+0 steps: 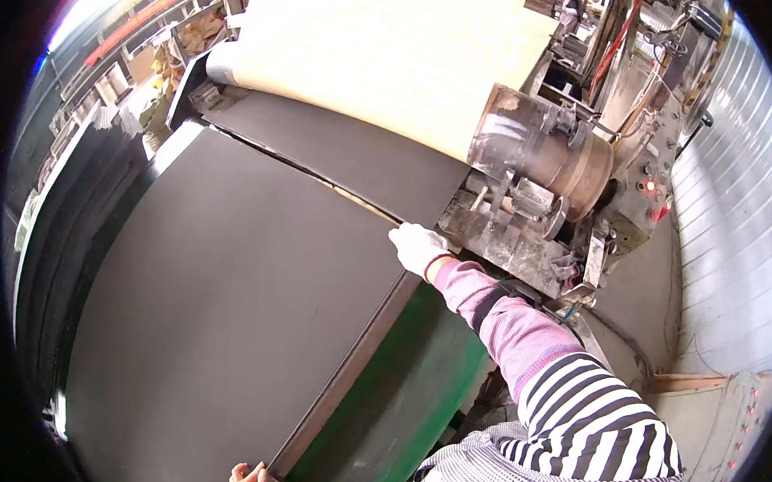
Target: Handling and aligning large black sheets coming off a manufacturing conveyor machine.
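Head view: right hand (420,248) and left hand (251,480) grasp black sheet (237,295) by its right edge, above green surface (402,367); machine (528,148) ahead, ribbed wall (737,187) right.

Factory workshop, heavy grimy machinery (538,205) with a large drum (520,135), lit red indicator (650,186), pale corrugated wall (738,170)

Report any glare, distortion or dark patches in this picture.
Head view: the yellow material washes out to near white toward the top; head view: the upper-left corner glares white with a purple fringe; head view: the dark sheet's left edge bows outward, fisheye fashion; head view: black fills the corners beyond the lens circle.
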`<state>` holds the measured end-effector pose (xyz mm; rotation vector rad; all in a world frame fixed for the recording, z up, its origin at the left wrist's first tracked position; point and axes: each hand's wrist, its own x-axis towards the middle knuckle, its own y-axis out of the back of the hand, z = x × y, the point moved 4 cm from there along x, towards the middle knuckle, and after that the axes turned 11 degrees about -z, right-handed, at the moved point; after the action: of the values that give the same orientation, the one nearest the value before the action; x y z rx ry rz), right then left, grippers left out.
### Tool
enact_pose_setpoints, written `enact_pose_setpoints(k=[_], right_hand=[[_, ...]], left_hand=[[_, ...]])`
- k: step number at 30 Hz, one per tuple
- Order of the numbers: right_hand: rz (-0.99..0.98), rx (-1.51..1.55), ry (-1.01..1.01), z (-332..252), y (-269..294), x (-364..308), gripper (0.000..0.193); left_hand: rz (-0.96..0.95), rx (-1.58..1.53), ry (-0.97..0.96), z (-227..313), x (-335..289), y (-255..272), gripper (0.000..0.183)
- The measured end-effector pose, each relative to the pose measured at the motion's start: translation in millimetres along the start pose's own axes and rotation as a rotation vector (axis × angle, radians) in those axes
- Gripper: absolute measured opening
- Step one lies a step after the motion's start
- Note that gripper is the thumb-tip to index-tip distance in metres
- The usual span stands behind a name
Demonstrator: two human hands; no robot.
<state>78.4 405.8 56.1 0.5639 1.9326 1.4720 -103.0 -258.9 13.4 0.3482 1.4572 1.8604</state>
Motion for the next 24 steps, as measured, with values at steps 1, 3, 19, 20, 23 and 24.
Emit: enact_pose_setpoints(k=[1,3,19,20,23,24], right_hand=[[0.063,0.028,0.038,4,6,-2,0.022],[0.112,0.036,0.085,12,12,-13,0.021],[0.306,0.51,0.619,-49,-19,-278,0.037],[0.228,0.531,0.638,-53,-23,-280,0.035],[0.056,0.746,0.626,-47,-39,-283,0.038],[0.097,0.619,0.644,-45,-42,-284,0.041]], left_hand=[[0.049,0.121,-0.176,27,6,3,0.03],[-0.127,-0.073,0.136,53,27,-8,0.025],[-0.223,-1.022,0.216,201,133,-61,0.051],[-0.1,-0.892,0.126,184,127,-52,0.046],[0.133,-0.099,0.204,95,69,-28,0.038],[0.193,0.126,0.293,65,45,-24,0.032]])
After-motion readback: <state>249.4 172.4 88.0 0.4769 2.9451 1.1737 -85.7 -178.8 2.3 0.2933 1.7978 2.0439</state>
